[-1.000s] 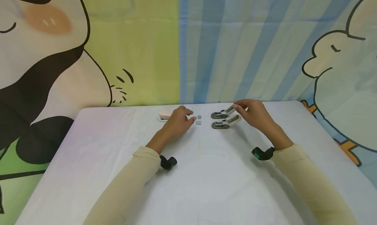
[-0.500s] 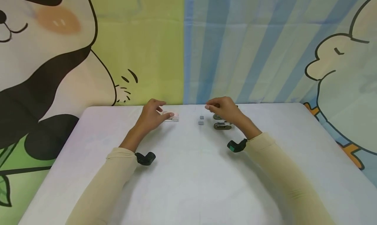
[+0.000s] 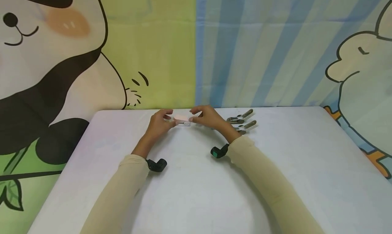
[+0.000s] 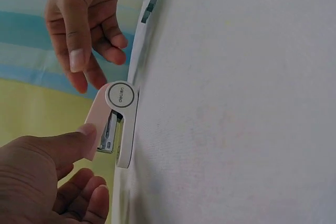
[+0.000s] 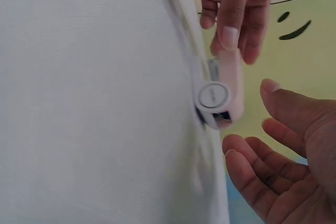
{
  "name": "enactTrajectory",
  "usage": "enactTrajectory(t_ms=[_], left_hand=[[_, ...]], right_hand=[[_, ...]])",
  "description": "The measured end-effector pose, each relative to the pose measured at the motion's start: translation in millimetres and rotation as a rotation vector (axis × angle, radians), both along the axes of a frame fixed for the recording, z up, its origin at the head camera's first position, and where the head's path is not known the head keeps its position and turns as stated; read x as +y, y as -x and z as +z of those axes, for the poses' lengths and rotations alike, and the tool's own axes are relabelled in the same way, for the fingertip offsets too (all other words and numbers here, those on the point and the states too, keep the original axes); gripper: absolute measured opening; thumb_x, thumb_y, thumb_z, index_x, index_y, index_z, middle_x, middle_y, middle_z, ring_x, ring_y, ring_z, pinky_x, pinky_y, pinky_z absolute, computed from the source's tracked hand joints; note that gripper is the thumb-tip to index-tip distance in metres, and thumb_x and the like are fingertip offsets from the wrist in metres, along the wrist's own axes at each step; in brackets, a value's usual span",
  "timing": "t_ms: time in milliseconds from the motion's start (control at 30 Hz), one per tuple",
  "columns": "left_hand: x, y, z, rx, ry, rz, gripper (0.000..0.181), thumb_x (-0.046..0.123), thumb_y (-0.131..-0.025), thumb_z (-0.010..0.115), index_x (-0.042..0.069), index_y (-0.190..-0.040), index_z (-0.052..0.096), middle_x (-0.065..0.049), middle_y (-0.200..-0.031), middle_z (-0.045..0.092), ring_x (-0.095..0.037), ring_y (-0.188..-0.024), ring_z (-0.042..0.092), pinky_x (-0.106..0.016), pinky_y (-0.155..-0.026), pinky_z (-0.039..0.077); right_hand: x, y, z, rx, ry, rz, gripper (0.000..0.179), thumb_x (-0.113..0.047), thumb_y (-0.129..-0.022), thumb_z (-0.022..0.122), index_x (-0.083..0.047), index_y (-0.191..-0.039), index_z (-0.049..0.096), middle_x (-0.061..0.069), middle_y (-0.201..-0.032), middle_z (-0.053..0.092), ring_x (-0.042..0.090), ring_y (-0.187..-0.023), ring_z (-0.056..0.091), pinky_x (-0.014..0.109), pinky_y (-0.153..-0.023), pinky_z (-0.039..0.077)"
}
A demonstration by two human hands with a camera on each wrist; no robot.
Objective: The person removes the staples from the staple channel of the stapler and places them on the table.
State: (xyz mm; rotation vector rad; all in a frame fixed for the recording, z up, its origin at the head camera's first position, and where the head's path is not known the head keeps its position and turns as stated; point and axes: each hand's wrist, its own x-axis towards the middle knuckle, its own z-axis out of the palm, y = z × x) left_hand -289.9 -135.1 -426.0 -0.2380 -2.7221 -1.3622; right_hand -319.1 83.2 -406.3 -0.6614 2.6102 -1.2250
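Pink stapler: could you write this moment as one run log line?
left hand: holds pink stapler by its free end | right hand: near its hinged end, holding nothing | two other staplers: farther right, opened

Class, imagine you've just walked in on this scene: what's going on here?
A person's left hand pinches the end of a pink-and-white stapler near the far edge of a white table. Their right hand is close to the stapler's hinged end, fingers loosely curved and holding nothing. Farther right on the table are two grey-brown staplers with their tops raised.
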Motion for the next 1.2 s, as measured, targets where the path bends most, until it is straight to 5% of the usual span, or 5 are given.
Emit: enactTrajectory(t_ms=[133, 500, 633, 967, 1200], left_hand=[[1.9, 4.9, -7.3, -0.033, 0.04, -0.04, 0.051, 0.011, -0.076, 0.068, 0.004, -0.123, 0.05, -0.008, -0.107, 0.056, -0.02, -0.081, 0.051, -0.032, -0.067, 0.041], [4.5, 4.1, -15.6, -0.029, 0.109, -0.134, 0.026, 0.012, -0.078, 0.065, 0.001, -0.101, 0.061, -0.007, -0.082, 0.056, -0.018, -0.071, 0.048, -0.03, -0.06, 0.04], [4.6, 0.1, -14.2, -0.048, 0.096, -0.21, 0.021, 0.014, -0.078, 0.066, 0.004, -0.096, 0.064, -0.005, -0.081, 0.057, -0.017, -0.068, 0.048, -0.03, -0.058, 0.041], [24.1, -10.6, -7.4, 0.028, 0.059, -0.365, 0.008, 0.016, -0.075, 0.07, 0.01, -0.079, 0.065, 0.0, -0.076, 0.056, -0.014, -0.063, 0.048, -0.027, -0.053, 0.04], [32.7, -23.2, -5.6, -0.01, 0.048, -0.414, 0.01, 0.017, -0.074, 0.07, 0.011, -0.079, 0.064, 0.001, -0.072, 0.056, -0.012, -0.058, 0.05, -0.026, -0.051, 0.04]], right_hand=[[-11, 2.3, -11.1, -0.027, -0.055, 0.026, 0.042, -0.022, -0.08, 0.065, -0.01, -0.118, 0.054, 0.002, -0.105, 0.056, 0.013, -0.066, 0.058, 0.027, -0.055, 0.046], [-16, -6.4, -15.0, 0.151, -0.201, 0.115, 0.022, -0.014, -0.081, 0.063, -0.01, -0.103, 0.063, -0.004, -0.089, 0.058, 0.01, -0.073, 0.05, 0.023, -0.064, 0.042], [-8, -16.3, -11.8, 0.169, -0.214, 0.163, 0.023, -0.014, -0.082, 0.061, -0.007, -0.104, 0.062, -0.002, -0.09, 0.058, 0.01, -0.073, 0.051, 0.022, -0.065, 0.042], [25, -44.3, -3.8, 0.152, -0.187, 0.172, 0.028, -0.022, -0.084, 0.06, -0.01, -0.109, 0.057, -0.003, -0.094, 0.054, 0.009, -0.064, 0.052, 0.024, -0.058, 0.043], [40, -64.3, -2.7, 0.194, -0.187, 0.196, 0.026, -0.023, -0.085, 0.059, -0.012, -0.109, 0.056, -0.005, -0.092, 0.051, 0.01, -0.057, 0.049, 0.024, -0.052, 0.042]])
